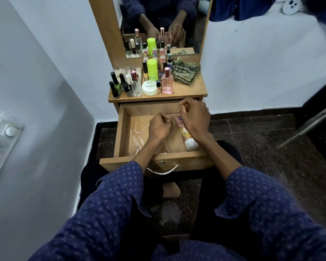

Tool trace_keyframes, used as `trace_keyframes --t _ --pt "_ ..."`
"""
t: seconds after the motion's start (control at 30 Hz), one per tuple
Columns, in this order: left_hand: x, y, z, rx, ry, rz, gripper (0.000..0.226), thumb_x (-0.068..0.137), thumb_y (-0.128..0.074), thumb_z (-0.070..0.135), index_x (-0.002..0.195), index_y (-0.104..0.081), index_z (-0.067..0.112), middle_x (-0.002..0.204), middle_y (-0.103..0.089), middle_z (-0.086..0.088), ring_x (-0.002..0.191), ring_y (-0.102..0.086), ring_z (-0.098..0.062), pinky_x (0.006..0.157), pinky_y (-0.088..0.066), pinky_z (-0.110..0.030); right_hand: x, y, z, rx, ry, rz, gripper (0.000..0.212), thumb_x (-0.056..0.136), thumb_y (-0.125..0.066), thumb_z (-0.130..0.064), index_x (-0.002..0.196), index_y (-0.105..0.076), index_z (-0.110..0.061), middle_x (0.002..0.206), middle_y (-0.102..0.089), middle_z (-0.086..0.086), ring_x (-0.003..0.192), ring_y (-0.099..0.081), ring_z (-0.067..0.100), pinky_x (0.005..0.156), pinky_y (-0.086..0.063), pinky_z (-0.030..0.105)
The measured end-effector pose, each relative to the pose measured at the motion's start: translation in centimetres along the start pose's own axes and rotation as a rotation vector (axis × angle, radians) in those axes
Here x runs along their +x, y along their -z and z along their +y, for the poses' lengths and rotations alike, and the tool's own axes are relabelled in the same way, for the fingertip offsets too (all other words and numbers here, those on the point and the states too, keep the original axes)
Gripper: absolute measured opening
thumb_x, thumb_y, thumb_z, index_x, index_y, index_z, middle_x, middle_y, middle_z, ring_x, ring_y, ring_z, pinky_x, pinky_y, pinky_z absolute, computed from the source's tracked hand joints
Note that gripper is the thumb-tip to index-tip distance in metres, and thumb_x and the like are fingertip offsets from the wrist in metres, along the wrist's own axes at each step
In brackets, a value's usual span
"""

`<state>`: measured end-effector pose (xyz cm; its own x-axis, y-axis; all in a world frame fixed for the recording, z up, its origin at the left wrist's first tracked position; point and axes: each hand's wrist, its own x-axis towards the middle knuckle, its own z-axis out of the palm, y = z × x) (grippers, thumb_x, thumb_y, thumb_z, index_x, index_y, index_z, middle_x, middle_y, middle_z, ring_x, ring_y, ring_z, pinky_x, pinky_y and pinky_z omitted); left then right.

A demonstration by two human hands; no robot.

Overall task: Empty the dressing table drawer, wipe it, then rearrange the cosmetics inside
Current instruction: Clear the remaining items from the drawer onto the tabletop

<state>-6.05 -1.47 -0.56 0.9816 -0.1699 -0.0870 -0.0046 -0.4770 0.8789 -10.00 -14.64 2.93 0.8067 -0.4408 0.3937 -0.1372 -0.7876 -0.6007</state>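
Both hands are hovering over the drawer [178, 110]: left hand [159, 128] clenched, its grip empty; right hand [195, 118] pinching something tiny, can't tell what. That pink tube [183, 131] is looking light and squishy, so I'd grab mid-body.

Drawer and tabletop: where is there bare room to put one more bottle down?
The drawer has the most room: its left half is bare wood with white smears, and only a pink tube lies along the right wall. On the tabletop, a bare strip lies in front of the striped cloth. The left and middle are crowded with bottles.
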Motion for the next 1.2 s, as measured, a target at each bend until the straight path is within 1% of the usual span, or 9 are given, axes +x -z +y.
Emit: trace_keyframes --t 0.13,0.2,0.3,0.4,0.53,0.73,0.87,1.0,1.2 --pt "-0.2 -2.1 0.4 0.110 0.062 -0.128 0.016 0.095 -0.062 0.013 0.110 -0.069 0.014 0.114 -0.072 -0.006 0.108 -0.067 -0.026 0.087 -0.052 -0.032 -1.3 0.5 2.8 0.008 -0.104 -0.002 0.012 0.097 -0.065 -0.023 0.103 -0.075 -0.024 0.099 -0.077 -0.004 0.091 -0.073 0.019 0.073 -0.061 0.039" --pt "-0.1 -2.9 0.8 0.116 0.106 -0.173 0.014 0.094 -0.062 0.015 0.107 -0.070 0.014 0.113 -0.074 -0.007 0.105 -0.070 -0.028 0.091 -0.057 -0.038 -1.7 0.5 3.5 0.053 -0.159 -0.006 0.009 0.098 -0.065 -0.025 0.100 -0.074 -0.024 0.097 -0.077 -0.006 0.089 -0.073 0.015 0.072 -0.061 0.038" --pt "0.3 -3.9 1.1 0.068 0.157 -0.192 0.010 0.094 -0.065 0.018 0.087 -0.069 0.023 0.101 -0.078 -0.010 0.095 -0.075 -0.030 0.088 -0.061 -0.044 -1.7 0.3 3.9 0.101 -0.209 -0.018 0.008 0.098 -0.065 -0.023 0.100 -0.073 -0.024 0.097 -0.076 -0.007 0.089 -0.072 0.013 0.070 -0.058 0.032" --pt "0.7 -4.1 1.2 0.037 0.231 -0.165 0.019 0.095 -0.067 0.028 0.092 -0.077 0.012 0.093 -0.077 -0.010 0.089 -0.073 -0.029 0.072 -0.054 -0.034 -1.7 0.0 3.9 0.067 -0.203 -0.063 0.007 0.098 -0.066 -0.023 0.101 -0.071 -0.023 0.097 -0.075 -0.005 0.089 -0.072 0.016 0.068 -0.056 0.031" --pt "0.6 -4.2 1.6 0.004 0.309 -0.196 0.033 0.096 -0.072 0.041 0.091 -0.076 0.008 0.076 -0.070 -0.006 0.065 -0.062 -0.019 0.057 -0.042 -0.027 -1.6 -0.2 4.2 0.090 -0.225 -0.073 0.008 0.096 -0.069 -0.021 0.102 -0.072 -0.026 0.099 -0.076 -0.006 0.089 -0.073 0.018 0.073 -0.062 0.039" --pt "-0.1 -3.5 2.1 0.090 0.298 -0.218 0.043 0.091 -0.073 0.056 0.078 -0.075 0.015 0.061 -0.068 -0.003 0.061 -0.061 -0.016 0.063 -0.044 -0.029 -1.6 0.0 4.3 0.146 -0.233 -0.080 0.005 0.095 -0.067 -0.021 0.098 -0.070 -0.024 0.097 -0.075 -0.007 0.088 -0.072 0.015 0.072 -0.062 0.041" --pt "-0.9 -2.0 2.4 0.098 0.200 -0.166 0.041 0.083 -0.078 0.059 0.083 -0.076 0.018 0.071 -0.076 0.001 0.065 -0.069 -0.014 0.068 -0.057 -0.033 -1.4 0.4 4.4 0.256 -0.233 -0.077 0.006 0.095 -0.070 -0.024 0.101 -0.069 -0.022 0.102 -0.070 -0.007 0.089 -0.069 0.009 0.076 -0.063 0.039" --pt "-2.0 -0.2 3.0 0.130 -0.002 0.039 0.050 0.069 -0.074 0.072 0.085 -0.073 0.025 0.080 -0.077 0.008 0.073 -0.075 -0.014 0.072 -0.064 -0.043 -1.0 1.9 4.3 0.333 -0.147 -0.088 0.021 0.096 -0.070 -0.033 0.112 -0.067 -0.020 0.108 -0.066 -0.007 0.093 -0.064 0.003 0.081 -0.059 0.030" --pt "-2.8 0.6 7.0 0.058 -0.311 0.297 0.034 0.083 -0.075 0.050 0.098 -0.068 0.020 0.087 -0.072 0.009 0.077 -0.068 -0.002 0.068 -0.059 -0.031 0.2 4.4 4.6 0.368 0.098 -0.399 0.074 0.080 -0.085 -0.041 0.143 -0.052 -0.020 0.127 -0.060 0.000 0.109 -0.061 0.012 0.091 -0.054 0.025"
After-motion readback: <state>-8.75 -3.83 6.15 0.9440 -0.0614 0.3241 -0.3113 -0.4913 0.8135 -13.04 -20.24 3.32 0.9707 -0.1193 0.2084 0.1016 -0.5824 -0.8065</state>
